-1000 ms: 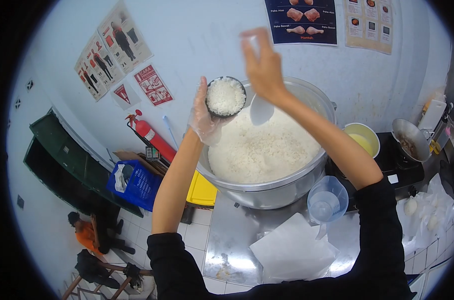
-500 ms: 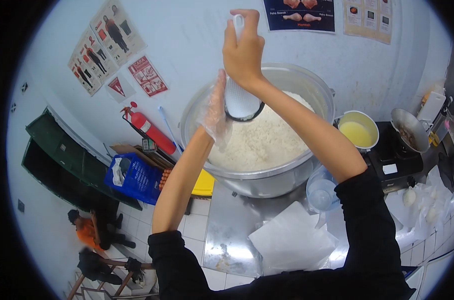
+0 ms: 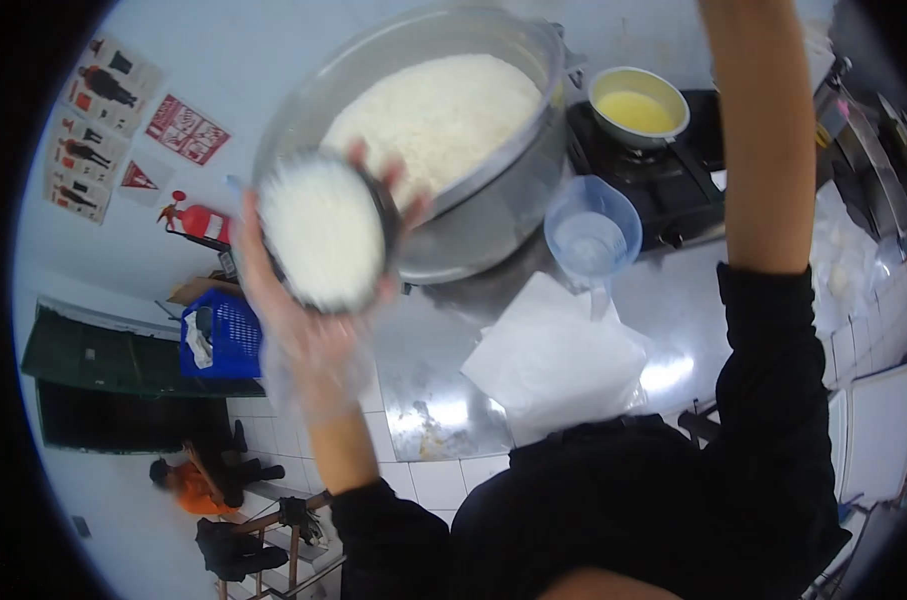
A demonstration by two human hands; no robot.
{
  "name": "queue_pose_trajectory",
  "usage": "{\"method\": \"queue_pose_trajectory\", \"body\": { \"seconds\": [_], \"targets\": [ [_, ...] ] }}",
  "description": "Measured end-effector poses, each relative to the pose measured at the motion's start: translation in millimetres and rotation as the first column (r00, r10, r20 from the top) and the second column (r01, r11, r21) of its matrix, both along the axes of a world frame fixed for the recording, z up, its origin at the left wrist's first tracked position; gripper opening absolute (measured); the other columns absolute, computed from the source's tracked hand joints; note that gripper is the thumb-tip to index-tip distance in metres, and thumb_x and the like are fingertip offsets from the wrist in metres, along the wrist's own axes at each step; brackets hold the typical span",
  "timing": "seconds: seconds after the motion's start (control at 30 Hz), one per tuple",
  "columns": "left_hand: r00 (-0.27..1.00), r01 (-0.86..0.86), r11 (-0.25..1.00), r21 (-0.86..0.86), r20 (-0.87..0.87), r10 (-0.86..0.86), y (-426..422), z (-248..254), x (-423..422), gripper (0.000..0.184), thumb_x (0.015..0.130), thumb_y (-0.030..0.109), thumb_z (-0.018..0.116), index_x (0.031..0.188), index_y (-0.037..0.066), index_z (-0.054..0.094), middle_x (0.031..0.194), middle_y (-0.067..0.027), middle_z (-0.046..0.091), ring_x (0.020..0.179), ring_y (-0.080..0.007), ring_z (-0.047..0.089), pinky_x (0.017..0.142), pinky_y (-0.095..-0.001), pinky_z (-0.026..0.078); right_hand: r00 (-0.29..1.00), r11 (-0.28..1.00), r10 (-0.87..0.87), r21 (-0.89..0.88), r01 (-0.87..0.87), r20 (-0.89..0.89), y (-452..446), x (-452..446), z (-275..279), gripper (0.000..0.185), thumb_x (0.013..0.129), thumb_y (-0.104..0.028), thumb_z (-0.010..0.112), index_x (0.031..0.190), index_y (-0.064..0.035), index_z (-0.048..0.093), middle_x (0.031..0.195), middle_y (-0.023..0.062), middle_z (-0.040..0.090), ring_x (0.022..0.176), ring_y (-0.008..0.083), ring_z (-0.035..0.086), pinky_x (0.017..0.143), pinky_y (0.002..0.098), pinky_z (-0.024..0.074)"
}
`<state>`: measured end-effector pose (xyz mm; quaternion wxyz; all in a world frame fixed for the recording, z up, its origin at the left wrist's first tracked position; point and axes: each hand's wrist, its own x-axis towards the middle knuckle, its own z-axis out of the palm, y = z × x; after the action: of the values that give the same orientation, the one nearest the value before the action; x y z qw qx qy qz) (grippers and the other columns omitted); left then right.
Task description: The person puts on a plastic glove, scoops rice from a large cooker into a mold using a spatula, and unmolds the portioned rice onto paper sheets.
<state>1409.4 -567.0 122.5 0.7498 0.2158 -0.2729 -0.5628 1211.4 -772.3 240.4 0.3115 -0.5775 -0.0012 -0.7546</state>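
My left hand (image 3: 318,345), in a clear plastic glove, holds a black-rimmed bowl (image 3: 385,225) with its fingers around the sides. White rice (image 3: 323,235) fills the bowl, its surface blurred by motion. Behind it stands a large metal pot (image 3: 478,225) with more white rice (image 3: 453,110) inside. The bowl is in front of the pot's left side and covers part of its rim. My right forearm (image 3: 768,130) reaches up past the top edge, so the right hand is out of view.
White paper sheets (image 3: 563,355) lie on the steel table (image 3: 428,365) beside a clear blue measuring jug (image 3: 593,230). A pan of yellow liquid (image 3: 641,105) sits on the black stove (image 3: 663,170). At left are a blue crate (image 3: 235,335), a fire extinguisher (image 3: 201,222) and a person in orange (image 3: 198,490).
My left hand has turned and moved down-left with the rice bowl, away from over the pot. My right hand, which held a white rice paddle, has gone up and right out of view.
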Motion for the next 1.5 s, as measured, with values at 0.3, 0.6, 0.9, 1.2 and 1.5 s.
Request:
{"method": "queue_pose_trajectory", "body": {
  "seconds": [0.3,0.6,0.9,1.2,1.5],
  "targets": [
    [0.785,-0.365,0.837,0.409,0.618,0.04,60.5,-256.1,-88.8,0.047,0.091,0.043,0.059,0.121,0.008,0.059,0.114,-0.0124,0.064,0.105,-0.026,0.062,0.08,-0.0421,0.056,0.759,0.688,0.006,0.553,0.47,-0.651,71.7,-158.4,-289.2,0.03,0.086,-0.008,0.064,0.114,-0.0067,0.051,0.081,0.0035,0.059,0.062,0.0105,0.057,0.056,0.0269,0.0455],
    [-0.416,-0.285,0.933,-0.22,0.905,0.086,76.3,-321.0,-140.3,0.057,0.083,0.032,0.068,0.135,0.014,0.052,0.14,-0.0164,0.046,0.129,-0.0441,0.04,0.103,-0.0601,0.035,-0.195,0.628,0.208,-0.022,0.778,-0.958,205.7,-136.4,-447.3,0.067,0.077,-0.017,0.073,0.135,-0.014,0.039,0.069,0.0125,0.067,0.066,0.0324,0.067,0.061,0.0458,0.0513],
    [-0.279,-0.699,0.708,-0.098,0.95,-0.144,89.6,-347.9,-93.0,0.046,0.093,0.031,0.046,0.132,0.009,0.053,0.137,-0.0167,0.051,0.132,-0.0385,0.041,0.112,-0.0598,0.019,-0.111,0.686,-0.038,-0.107,0.72,-0.993,233.4,-124.3,-485.2,0.065,0.075,-0.014,0.074,0.133,-0.017,0.045,0.063,0.0076,0.066,0.053,0.0284,0.065,0.048,0.0385,0.0489],
    [-0.22,-0.671,0.726,-0.15,0.975,-0.002,77.4,-333.7,-106.0,0.04,0.093,0.033,0.049,0.125,0.011,0.059,0.132,-0.0146,0.056,0.129,-0.0385,0.044,0.111,-0.0608,0.02,0.075,0.626,0.202,0.187,0.757,-0.977,225.9,-126.6,-470.6,0.027,0.072,-0.008,0.073,0.098,-0.0077,0.065,0.094,0.0111,0.062,0.08,0.0303,0.065,0.068,0.0419,0.0502],
    [-0.448,-0.473,0.881,-0.02,0.866,-0.22,66.8,-309.3,-139.6,0.069,0.075,0.051,0.07,0.133,0.018,0.051,0.134,-0.0134,0.052,0.125,-0.0368,0.046,0.108,-0.0625,0.022,0.024,0.749,-0.198,-0.136,0.648,-0.98,235.1,-125.6,-455.8,0.016,0.071,-0.005,0.073,0.086,-0.0075,0.067,0.101,0.0059,0.053,0.087,0.0233,0.063,0.057,0.0361,0.0501]
  ]
}}
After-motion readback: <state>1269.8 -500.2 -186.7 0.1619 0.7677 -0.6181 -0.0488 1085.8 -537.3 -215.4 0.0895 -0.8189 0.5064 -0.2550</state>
